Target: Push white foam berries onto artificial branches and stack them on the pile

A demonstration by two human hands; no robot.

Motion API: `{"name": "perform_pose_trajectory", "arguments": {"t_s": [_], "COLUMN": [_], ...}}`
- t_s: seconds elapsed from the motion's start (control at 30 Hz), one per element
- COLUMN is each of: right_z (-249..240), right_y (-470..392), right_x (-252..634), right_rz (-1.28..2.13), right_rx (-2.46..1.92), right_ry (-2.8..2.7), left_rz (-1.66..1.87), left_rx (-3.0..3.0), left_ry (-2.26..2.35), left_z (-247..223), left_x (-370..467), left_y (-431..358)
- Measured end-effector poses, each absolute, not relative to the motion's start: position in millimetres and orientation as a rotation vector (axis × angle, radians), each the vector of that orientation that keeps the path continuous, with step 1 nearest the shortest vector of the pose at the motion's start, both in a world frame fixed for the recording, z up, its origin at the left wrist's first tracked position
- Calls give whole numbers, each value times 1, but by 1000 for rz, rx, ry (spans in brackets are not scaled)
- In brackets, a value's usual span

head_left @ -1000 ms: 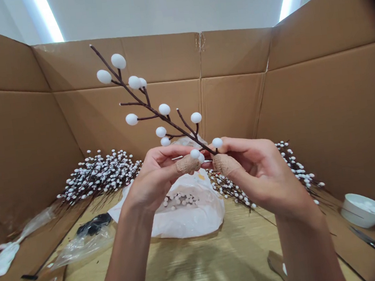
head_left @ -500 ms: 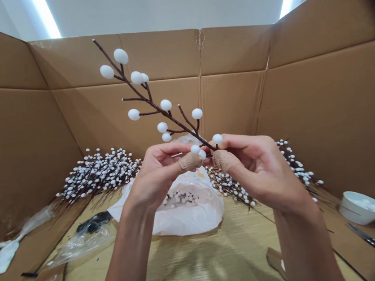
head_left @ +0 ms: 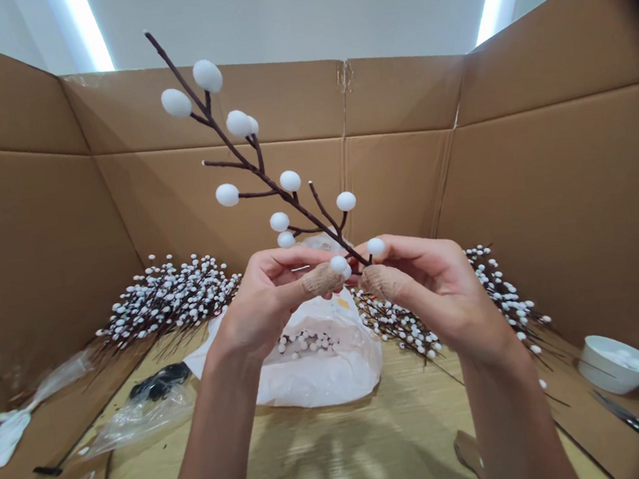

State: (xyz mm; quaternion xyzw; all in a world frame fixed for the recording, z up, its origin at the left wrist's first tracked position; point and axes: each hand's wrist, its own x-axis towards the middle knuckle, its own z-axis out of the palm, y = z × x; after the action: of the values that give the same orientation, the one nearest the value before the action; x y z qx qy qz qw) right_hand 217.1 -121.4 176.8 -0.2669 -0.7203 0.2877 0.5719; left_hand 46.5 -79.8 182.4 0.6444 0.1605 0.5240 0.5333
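A dark brown artificial berry branch (head_left: pixel 276 187) slants up to the left in front of me, with white balls on most of its twigs. A few twig tips are bare. My right hand (head_left: pixel 447 298) pinches the stem near its lower end, beside a white ball (head_left: pixel 376 246). My left hand (head_left: pixel 261 304) is closed at a low twig, its thumb against white balls (head_left: pixel 339 266) there. Beige tape wraps both thumbs. The fingertips behind the stem are partly hidden.
Behind my hands lies a white plastic bag (head_left: pixel 324 381) with white berries inside. Berry branches are piled at left (head_left: pixel 176 294) and right (head_left: pixel 503 288). A white bowl (head_left: pixel 619 363) of balls and scissors (head_left: pixel 634 419) lie right. Clear plastic (head_left: pixel 138 421) lies left; cardboard walls (head_left: pixel 257 93) surround the table.
The branch has come slightly nearer, its upper tip rising. Both hands keep their hold and shift only a little. The view has tilted slightly.
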Motion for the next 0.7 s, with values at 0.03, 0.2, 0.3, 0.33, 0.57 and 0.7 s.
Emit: {"name": "perform_pose_trajectory", "arguments": {"t_s": [0.03,0.2,0.3,0.33,0.57,0.7], "right_z": [177,176,176,176,175,174], "right_y": [-122,-125,-127,-127,-126,-124], "right_x": [217,218,219,219,220,220], "right_rz": [683,686,651,637,645,684], "right_rx": [-625,-623,-650,-660,-648,-590], "right_ry": [-1692,-1703,-1711,-1713,-1716,-1733], "left_rz": [1242,1220,1212,1211,1214,1210], "left_rx": [1539,1511,1498,1487,1470,1464], "left_ry": [377,341,331,335,353,335], "left_z": [183,183,183,182,182,184], "left_x": [46,48,49,49,48,48], "left_y": [-81,-83,-83,-82,-80,-80]}}
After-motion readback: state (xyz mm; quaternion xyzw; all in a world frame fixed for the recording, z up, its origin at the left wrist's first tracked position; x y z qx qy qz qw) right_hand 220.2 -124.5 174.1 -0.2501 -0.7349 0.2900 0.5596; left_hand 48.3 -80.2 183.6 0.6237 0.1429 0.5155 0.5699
